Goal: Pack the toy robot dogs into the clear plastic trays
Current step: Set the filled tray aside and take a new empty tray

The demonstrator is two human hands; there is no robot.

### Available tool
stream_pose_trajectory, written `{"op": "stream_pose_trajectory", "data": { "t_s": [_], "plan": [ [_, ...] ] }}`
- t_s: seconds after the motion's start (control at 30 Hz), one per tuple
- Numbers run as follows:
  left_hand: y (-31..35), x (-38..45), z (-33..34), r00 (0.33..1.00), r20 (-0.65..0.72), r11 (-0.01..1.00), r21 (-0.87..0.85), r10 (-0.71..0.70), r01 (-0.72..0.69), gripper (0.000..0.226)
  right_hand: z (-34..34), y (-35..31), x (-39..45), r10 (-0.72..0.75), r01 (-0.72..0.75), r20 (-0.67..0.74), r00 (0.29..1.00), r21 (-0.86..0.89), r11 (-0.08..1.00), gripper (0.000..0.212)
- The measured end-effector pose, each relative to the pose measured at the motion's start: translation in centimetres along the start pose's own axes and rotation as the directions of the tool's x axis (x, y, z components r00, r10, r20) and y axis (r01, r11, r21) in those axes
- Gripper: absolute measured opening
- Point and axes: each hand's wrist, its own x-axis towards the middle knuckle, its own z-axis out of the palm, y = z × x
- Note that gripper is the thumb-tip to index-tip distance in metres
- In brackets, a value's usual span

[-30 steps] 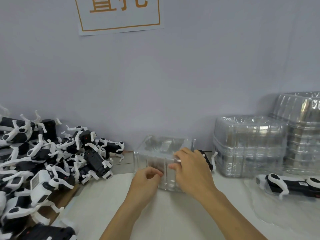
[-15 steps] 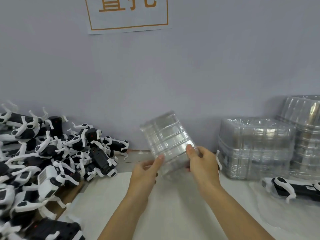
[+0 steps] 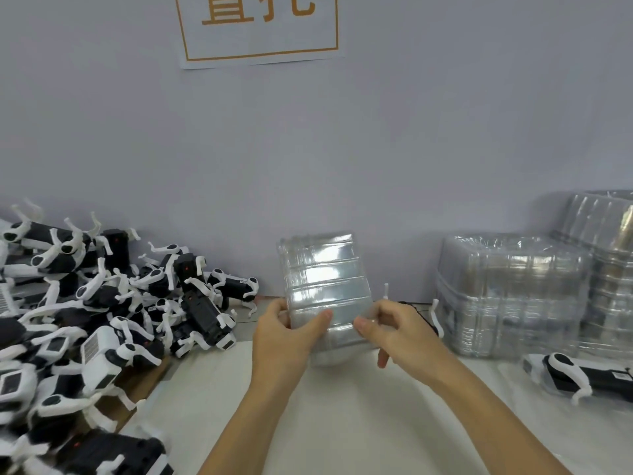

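Note:
A stack of clear plastic trays (image 3: 325,282) stands tilted upright above the white table (image 3: 359,416), held at its lower part by both hands. My left hand (image 3: 284,334) grips its left edge with the thumb across the front. My right hand (image 3: 394,327) pinches the lower right corner. A heap of black-and-white toy robot dogs (image 3: 102,320) fills the left side. One dog (image 3: 421,310) lies behind my right hand, mostly hidden. Another dog (image 3: 582,375) lies in a clear tray at the right.
Tall stacks of clear trays (image 3: 513,296) stand at the right against the grey wall, with a higher stack (image 3: 609,255) behind them. A paper sign (image 3: 257,29) with orange characters hangs on the wall above.
The trays were resting on the table a second ago; both hands have lifted them and tipped them upright. My thumbs have shifted closer together on the lower front.

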Motion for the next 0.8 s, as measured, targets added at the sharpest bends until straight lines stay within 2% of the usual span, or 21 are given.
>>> {"op": "stream_pose_trajectory", "data": {
  "t_s": [0.1,0.2,0.23,0.27,0.37,0.43,0.53,0.63,0.8],
  "plan": [
    [0.0,0.5,-0.5,0.999,0.037,0.997,-0.074,-0.023,0.025,0.025,-0.9,-0.4,0.1,-0.008,0.012,0.053,0.999,-0.083,0.996,0.02],
    [-0.4,0.6,-0.7,0.991,0.127,0.988,-0.139,-0.043,0.06,0.024,-1.6,-0.6,0.4,0.009,0.009,0.066,0.998,-0.268,0.963,0.023],
    [-0.6,0.5,-0.6,0.987,0.156,0.987,-0.147,-0.037,0.06,0.024,-1.6,-0.6,0.4,0.014,0.002,0.057,0.998,-0.276,0.961,0.026],
    [-0.8,0.5,-0.5,0.983,0.184,0.988,-0.144,-0.026,0.053,0.024,-1.4,-0.6,0.4,0.02,-0.008,0.049,0.999,-0.225,0.974,0.032],
    [-1.1,0.2,-0.2,0.965,0.262,0.991,-0.135,0.013,0.023,0.026,0.3,-0.8,0.2,0.042,-0.047,0.037,0.998,0.164,0.985,0.04],
    [-1.2,0.1,-0.2,0.957,0.29,0.992,-0.129,0.024,0.014,0.027,1.7,-0.8,0.2,0.064,-0.049,-0.042,0.997,0.284,0.958,0.041],
    [-1.1,0.1,-0.3,0.956,0.292,0.992,-0.129,0.033,0.006,0.024,2.8,-0.5,0.3,0.073,-0.018,-0.18,0.981,0.289,0.957,0.031],
    [-1.2,0.1,-0.5,0.958,0.287,0.99,-0.137,0.024,0.016,0.02,2.9,-0.2,0.5,0.083,-0.021,-0.203,0.976,0.29,0.957,0.027],
    [-1.4,0.3,-0.7,0.959,0.282,0.99,-0.14,0.036,0.004,0.015,2.7,-0.1,0.7,0.099,-0.039,-0.174,0.98,0.317,0.948,0.046]
  ]
}}
